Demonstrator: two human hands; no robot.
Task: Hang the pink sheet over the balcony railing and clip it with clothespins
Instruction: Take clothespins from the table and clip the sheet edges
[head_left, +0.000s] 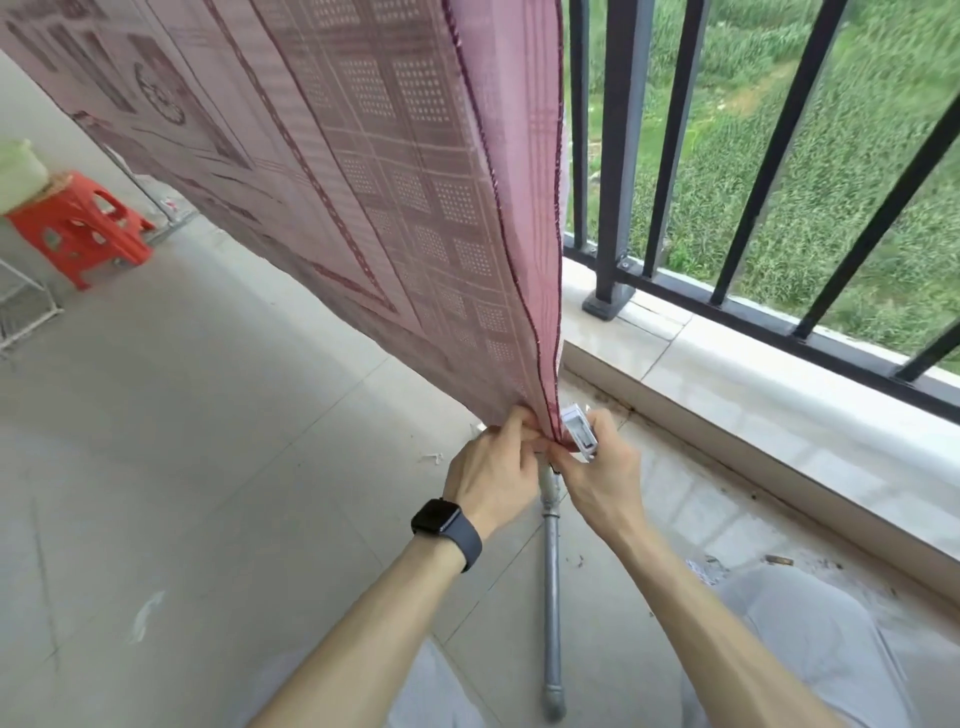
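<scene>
The pink patterned sheet (374, 171) hangs folded from above, both layers dropping toward the floor beside the black balcony railing (675, 156). At its lower corner my left hand (493, 473), with a dark watch on the wrist, pinches the two hems together. My right hand (602, 478) holds a white clothespin (579, 431) against the same corner, right beside the left fingers. Whether the pin's jaws bite the cloth cannot be told.
A grey metal pole (551, 571) lies on the tiled floor under my hands. A pale stone ledge (753, 400) carries the railing's base on the right. A red plastic stool (83, 228) stands at the far left, with a white wire rack (21, 312) near it.
</scene>
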